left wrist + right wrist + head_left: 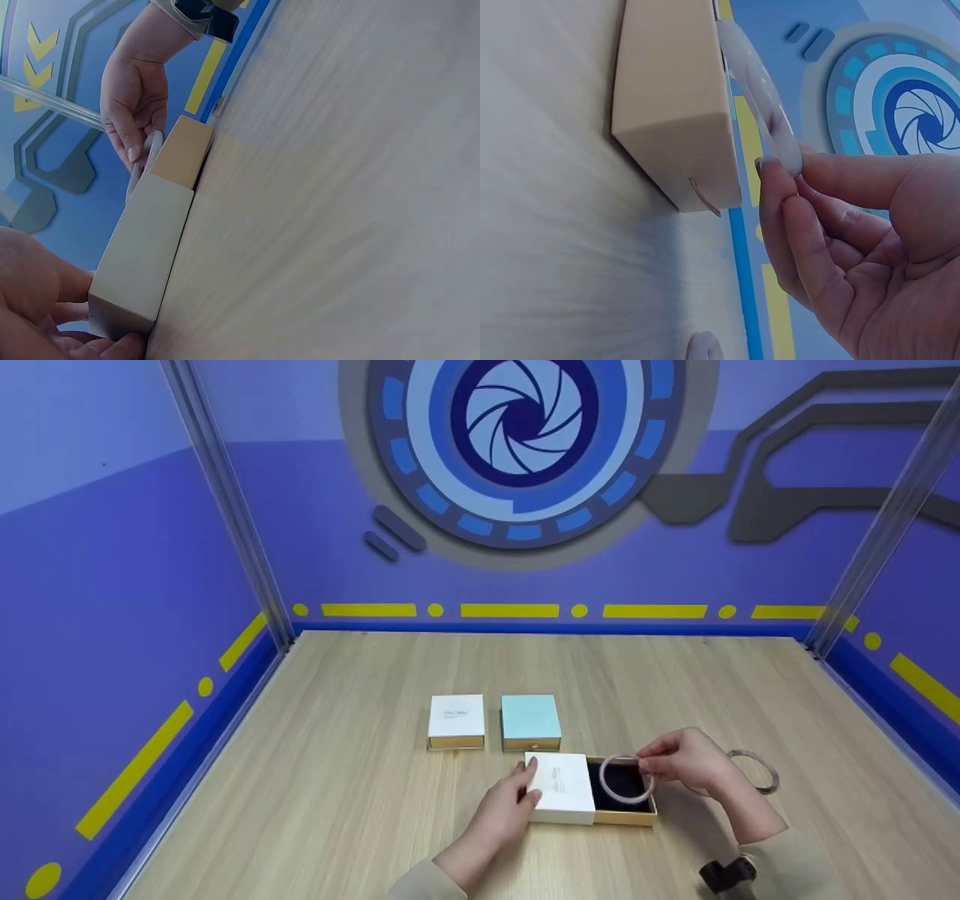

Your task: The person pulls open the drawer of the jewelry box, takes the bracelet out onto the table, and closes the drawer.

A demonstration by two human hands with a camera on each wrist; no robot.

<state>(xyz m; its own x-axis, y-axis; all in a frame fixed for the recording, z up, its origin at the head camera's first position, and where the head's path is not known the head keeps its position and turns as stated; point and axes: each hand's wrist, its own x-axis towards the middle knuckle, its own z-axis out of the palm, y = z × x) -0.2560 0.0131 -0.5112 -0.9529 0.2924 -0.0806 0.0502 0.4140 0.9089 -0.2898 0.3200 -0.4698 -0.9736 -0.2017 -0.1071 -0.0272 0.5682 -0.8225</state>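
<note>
A white slide-out box sleeve (559, 786) lies on the table with its tan drawer (626, 819) pulled out to the right, showing a dark lining. My left hand (499, 811) grips the sleeve's left end, thumb on top; the left wrist view shows fingers curled about that end. Between thumb and fingertips, my right hand (694, 765) pinches a pale, translucent bangle (761, 86). The bangle stands tilted over the lined drawer; whether it touches the lining I cannot tell. A short ribbon tab (703, 199) hangs from the drawer's end.
Behind the open box sit a closed white box (456, 716) and a closed light-blue box (530, 716), side by side. A second bangle (775, 776) lies on the wooden table (337, 750) to the right, partly hidden by my right wrist. Printed panels enclose the table's back and sides.
</note>
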